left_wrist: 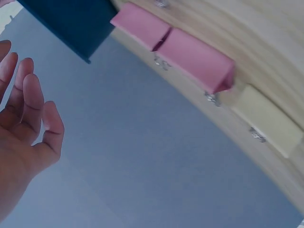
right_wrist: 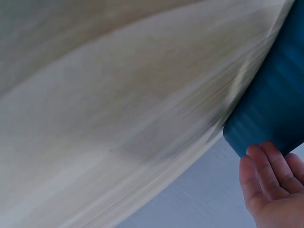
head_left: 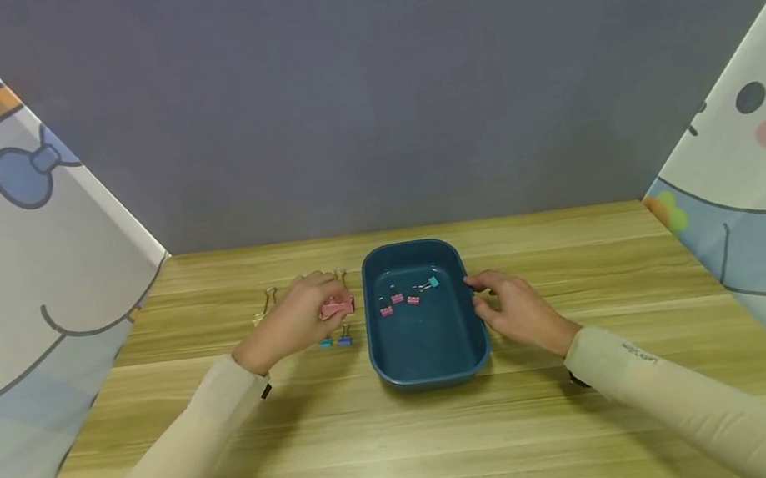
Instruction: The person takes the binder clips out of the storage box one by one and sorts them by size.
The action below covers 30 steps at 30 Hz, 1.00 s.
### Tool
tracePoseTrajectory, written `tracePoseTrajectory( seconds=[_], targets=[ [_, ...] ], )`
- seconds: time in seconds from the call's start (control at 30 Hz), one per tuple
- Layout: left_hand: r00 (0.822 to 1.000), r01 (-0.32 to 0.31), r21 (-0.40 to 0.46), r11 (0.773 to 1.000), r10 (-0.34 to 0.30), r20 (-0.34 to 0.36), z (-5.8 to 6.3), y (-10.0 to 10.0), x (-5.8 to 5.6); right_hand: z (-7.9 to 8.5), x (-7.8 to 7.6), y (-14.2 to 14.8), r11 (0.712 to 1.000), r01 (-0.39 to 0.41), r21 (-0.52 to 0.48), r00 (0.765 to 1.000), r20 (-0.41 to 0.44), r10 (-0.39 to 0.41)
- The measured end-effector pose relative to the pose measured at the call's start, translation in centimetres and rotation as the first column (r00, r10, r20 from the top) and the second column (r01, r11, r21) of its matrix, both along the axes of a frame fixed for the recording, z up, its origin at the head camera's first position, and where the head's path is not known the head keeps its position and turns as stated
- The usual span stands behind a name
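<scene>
Presently, the left hand (head_left: 293, 320) has its fingers loosely bent and apart from two big pink clips (left_wrist: 197, 59), which stand on the table (head_left: 358, 454) left of the tray (head_left: 432, 349). Four small clips (head_left: 396, 299) lie inside it. The right hand (head_left: 520, 311), fingers rather straight, touches its right side.

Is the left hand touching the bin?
Apart: in the head view, a narrow strip of table shows between the left hand and the bin.
</scene>
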State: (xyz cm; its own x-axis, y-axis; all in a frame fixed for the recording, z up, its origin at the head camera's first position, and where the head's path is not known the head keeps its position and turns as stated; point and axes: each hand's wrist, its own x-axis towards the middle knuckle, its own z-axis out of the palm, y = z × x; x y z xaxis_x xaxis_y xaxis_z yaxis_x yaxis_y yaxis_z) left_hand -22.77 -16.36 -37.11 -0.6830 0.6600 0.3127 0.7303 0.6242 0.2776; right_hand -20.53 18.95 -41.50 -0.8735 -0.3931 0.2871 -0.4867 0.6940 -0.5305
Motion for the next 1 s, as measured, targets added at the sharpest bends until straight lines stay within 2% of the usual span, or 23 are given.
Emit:
tracePoseTrajectory(
  seconds=[0.33,0.57,0.83,1.0],
  targets=[
    [0.998,0.035,-0.027,0.999,-0.037,-0.052,0.6,3.0,-0.4,-0.2,0.0,0.1,1.000,0.002,-0.007,1.000,0.010,-0.002],
    [0.997,0.083,-0.071,0.994,-0.083,0.004,0.6,5.3,-0.8,-0.3,-0.3,0.0,1.000,-0.012,-0.015,1.000,0.018,0.012],
    [0.996,0.079,-0.158,0.984,-0.083,-0.018,-0.1,7.1,-2.1,-0.3,-0.5,-0.1,1.000,-0.014,-0.009,1.000,0.003,0.014],
    [0.998,0.055,-0.171,0.984,-0.053,0.016,-0.7,7.8,-3.1,-0.2,-0.5,-0.1,1.000,-0.017,-0.011,1.000,-0.005,0.017]
  ],
)
